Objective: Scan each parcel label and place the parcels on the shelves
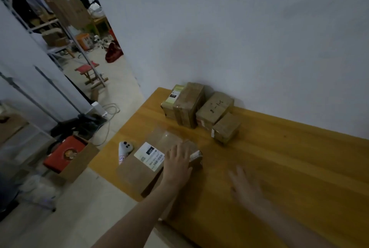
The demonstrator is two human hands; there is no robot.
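Head view: left hand [178, 163] flat on cardboard parcel [143, 170]; right hand [246, 188] spread, blurred.

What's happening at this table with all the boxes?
A person is sorting parcels on a wooden table. Their left hand rests on a flat brown parcel with a white label, beside a white scanner. The right hand, blurred, hovers open over the tabletop. Four more boxes wait by the wall.

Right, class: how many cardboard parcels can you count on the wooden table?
5. Four are grouped by the wall: a labelled one, a taller one, one with handwriting, and a small one. The fifth, a large flat parcel, lies under the left hand. Others may be hidden behind.
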